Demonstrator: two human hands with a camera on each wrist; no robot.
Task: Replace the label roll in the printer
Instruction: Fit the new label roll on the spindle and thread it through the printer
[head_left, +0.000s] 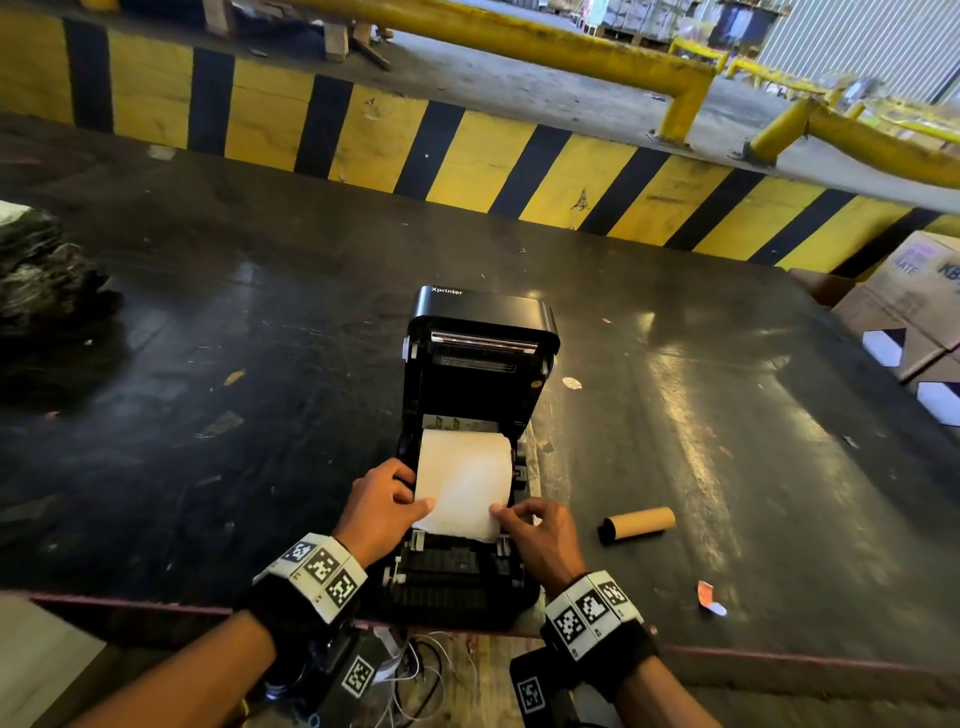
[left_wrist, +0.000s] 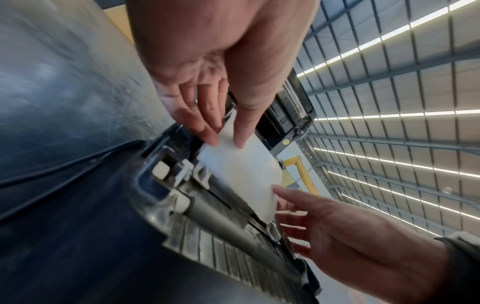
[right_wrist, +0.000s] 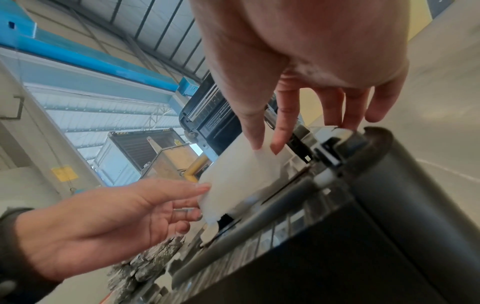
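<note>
A black label printer (head_left: 470, 587) stands at the near edge of the dark table with its lid (head_left: 483, 332) raised. A white label roll (head_left: 464, 480) lies in its bay, and a loose sheet of it is drawn toward me over the feed slot. My left hand (head_left: 382, 506) pinches the sheet's left edge (left_wrist: 221, 144) between thumb and fingers. My right hand (head_left: 535, 525) pinches its right edge (right_wrist: 262, 156) the same way. The paper (left_wrist: 244, 174) hangs a little above the grey roller (left_wrist: 233, 232). An empty brown cardboard core (head_left: 638, 525) lies on the table right of the printer.
A crumpled black plastic bag (head_left: 41, 280) sits at the far left. Cardboard boxes (head_left: 904, 306) stand at the right edge. A red and white scrap (head_left: 709, 597) lies near the front right. Cables (head_left: 415, 670) hang below the table's front edge. A yellow and black striped kerb (head_left: 467, 150) runs behind.
</note>
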